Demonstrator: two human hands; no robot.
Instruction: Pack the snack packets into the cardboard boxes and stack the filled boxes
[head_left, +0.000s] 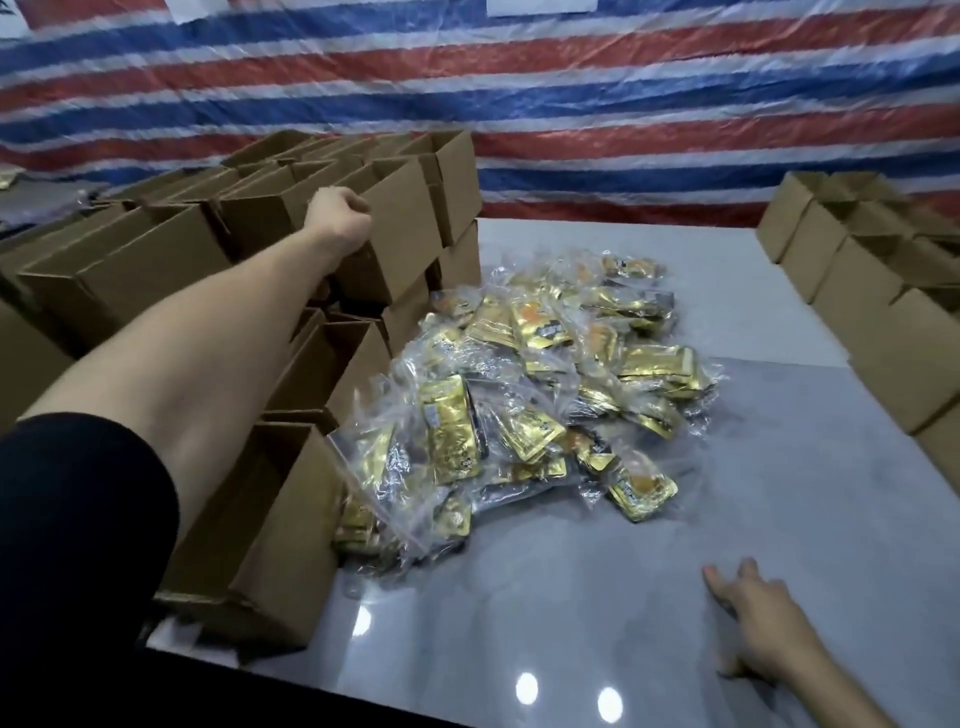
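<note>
**Cardboard box being gripped at its rim, beside the packet heap**

Left hand (340, 213) is reaching forward with its fingers curled over the top rim of a cardboard box (402, 244), gripping it. This box is sitting on the upper tier of the left stack (156, 260), at the corner nearest the heap. A black sleeve (78, 545) is covering the upper arm. Right hand (753, 618) is resting on the grey table (779, 467), fingers straight and slightly spread, holding nothing. Between the two hands, the snack packets (545, 389) are lying in a loose heap at the table's middle, gold pouches inside clear bags. The heap's left edge is touching the lower boxes of the left stack. Further out, the right row (857, 291) of open-topped boxes is standing along the table's right edge, well apart from the heap. Behind everything, a red, blue and white striped tarpaulin (571, 104) is hanging as a backdrop.
</note>
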